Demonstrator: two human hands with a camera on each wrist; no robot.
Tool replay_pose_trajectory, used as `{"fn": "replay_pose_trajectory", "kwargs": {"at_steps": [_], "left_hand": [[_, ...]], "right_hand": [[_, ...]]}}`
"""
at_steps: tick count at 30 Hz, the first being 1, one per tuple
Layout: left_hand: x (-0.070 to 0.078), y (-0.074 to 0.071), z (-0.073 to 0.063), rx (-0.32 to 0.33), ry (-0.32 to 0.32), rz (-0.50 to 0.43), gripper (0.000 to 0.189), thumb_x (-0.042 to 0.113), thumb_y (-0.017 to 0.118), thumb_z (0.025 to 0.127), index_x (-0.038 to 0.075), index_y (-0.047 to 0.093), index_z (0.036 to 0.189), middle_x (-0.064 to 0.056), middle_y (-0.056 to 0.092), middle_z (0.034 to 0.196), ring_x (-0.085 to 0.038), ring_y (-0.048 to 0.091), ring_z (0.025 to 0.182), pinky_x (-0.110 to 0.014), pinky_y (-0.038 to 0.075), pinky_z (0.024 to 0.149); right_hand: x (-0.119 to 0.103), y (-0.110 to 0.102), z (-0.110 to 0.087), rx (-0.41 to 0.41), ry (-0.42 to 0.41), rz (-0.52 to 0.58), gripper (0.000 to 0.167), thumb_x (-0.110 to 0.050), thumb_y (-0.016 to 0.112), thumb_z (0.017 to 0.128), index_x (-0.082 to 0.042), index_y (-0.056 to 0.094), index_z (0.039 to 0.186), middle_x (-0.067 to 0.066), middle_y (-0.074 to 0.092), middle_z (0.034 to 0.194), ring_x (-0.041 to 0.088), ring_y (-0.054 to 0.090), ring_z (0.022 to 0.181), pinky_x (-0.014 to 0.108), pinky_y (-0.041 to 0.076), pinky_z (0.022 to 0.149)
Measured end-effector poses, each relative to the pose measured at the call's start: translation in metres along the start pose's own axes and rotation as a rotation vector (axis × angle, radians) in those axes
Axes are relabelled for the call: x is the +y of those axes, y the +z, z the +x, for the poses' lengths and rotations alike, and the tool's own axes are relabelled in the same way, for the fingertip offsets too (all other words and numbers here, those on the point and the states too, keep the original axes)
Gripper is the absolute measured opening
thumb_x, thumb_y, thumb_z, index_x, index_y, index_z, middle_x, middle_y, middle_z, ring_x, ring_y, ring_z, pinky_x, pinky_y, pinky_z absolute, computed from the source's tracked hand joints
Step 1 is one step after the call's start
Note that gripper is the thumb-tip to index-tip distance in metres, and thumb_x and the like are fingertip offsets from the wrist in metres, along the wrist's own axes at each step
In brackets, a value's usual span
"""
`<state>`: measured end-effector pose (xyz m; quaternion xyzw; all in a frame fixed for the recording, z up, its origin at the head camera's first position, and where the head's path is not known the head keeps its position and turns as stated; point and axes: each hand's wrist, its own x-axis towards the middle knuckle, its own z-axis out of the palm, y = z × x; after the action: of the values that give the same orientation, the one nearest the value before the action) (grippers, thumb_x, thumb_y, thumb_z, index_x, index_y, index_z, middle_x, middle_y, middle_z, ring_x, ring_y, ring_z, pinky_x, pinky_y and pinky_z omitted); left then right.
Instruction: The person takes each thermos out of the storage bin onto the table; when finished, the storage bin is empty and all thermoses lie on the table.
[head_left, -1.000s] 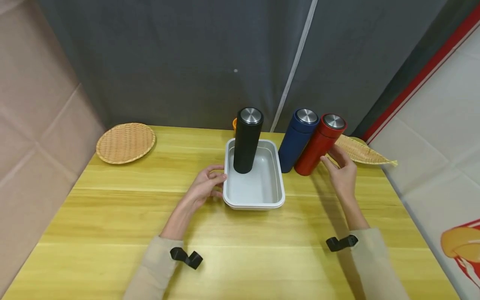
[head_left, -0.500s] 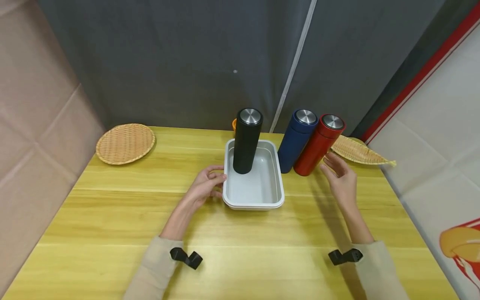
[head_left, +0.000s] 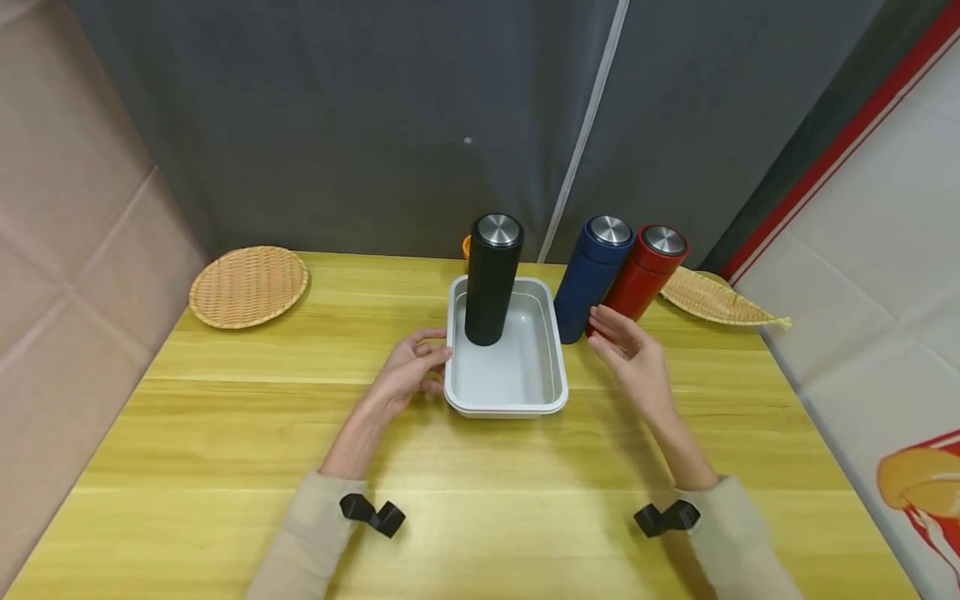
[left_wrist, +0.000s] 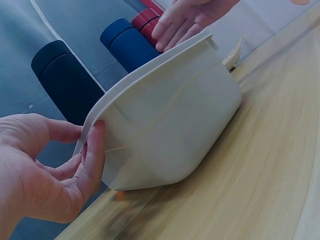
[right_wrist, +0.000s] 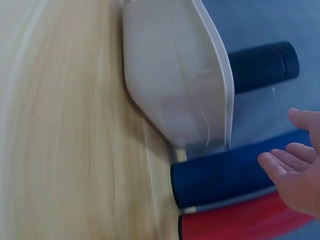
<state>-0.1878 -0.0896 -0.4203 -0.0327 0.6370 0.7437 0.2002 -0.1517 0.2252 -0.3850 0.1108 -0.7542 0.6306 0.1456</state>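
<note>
Standing in one white container (head_left: 510, 383) is one black bottle (head_left: 491, 292); two more, a blue bottle (head_left: 588, 279) and a red bottle (head_left: 639, 279), are standing on the table (head_left: 495, 508) just right of it. The left hand (head_left: 409, 368) is pinching the container's left rim; the right hand (head_left: 633, 357), fingers loose and grasping nothing, is hovering before those two. Two woven trays (head_left: 249, 287) are lying well apart, one on each side.

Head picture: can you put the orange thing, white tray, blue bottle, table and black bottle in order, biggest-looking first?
1. Table
2. White tray
3. Black bottle and blue bottle: too alike to rank
4. Orange thing, partly hidden
</note>
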Motion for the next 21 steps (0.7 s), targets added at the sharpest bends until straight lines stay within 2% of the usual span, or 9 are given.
{"fn": "replay_pose_trajectory", "kwargs": {"at_steps": [2,6,13,21], "left_hand": [[0.0,0.0,0.0,0.0,0.004,-0.006,0.043,0.004,0.058,0.095,0.004,0.043,0.136,-0.029,0.055,0.123,-0.018,0.059,0.071,-0.023,0.054,0.05],[0.001,0.001,0.0,0.004,0.013,-0.017,0.042,0.003,0.058,0.095,0.003,0.044,0.135,-0.031,0.054,0.123,-0.019,0.059,0.071,-0.024,0.054,0.05],[-0.002,-0.001,-0.003,-0.008,0.002,-0.011,0.044,0.003,0.058,0.096,0.002,0.042,0.136,-0.03,0.054,0.123,-0.023,0.06,0.076,-0.025,0.054,0.051],[-0.002,-0.002,-0.001,-0.013,0.013,-0.017,0.045,0.004,0.059,0.095,0.002,0.042,0.137,-0.03,0.054,0.124,-0.024,0.06,0.077,-0.025,0.055,0.053]], "right_hand": [[-0.002,0.007,0.004,-0.032,-0.009,0.011,0.045,0.011,0.063,0.087,0.012,0.051,0.131,0.031,0.052,0.13,0.024,0.058,0.115,0.022,0.05,0.091],[-0.006,0.019,0.011,-0.085,-0.01,0.024,0.048,0.015,0.062,0.086,0.013,0.049,0.131,0.034,0.049,0.131,0.019,0.059,0.114,0.023,0.049,0.092],[-0.016,0.039,0.023,-0.128,0.035,-0.006,0.053,0.013,0.064,0.086,0.011,0.045,0.136,0.028,0.051,0.134,0.039,0.052,0.12,0.023,0.049,0.092],[-0.022,0.057,0.041,-0.167,0.039,-0.065,0.057,0.003,0.068,0.087,0.007,0.043,0.139,0.022,0.051,0.137,0.033,0.051,0.124,0.032,0.045,0.099]]}}
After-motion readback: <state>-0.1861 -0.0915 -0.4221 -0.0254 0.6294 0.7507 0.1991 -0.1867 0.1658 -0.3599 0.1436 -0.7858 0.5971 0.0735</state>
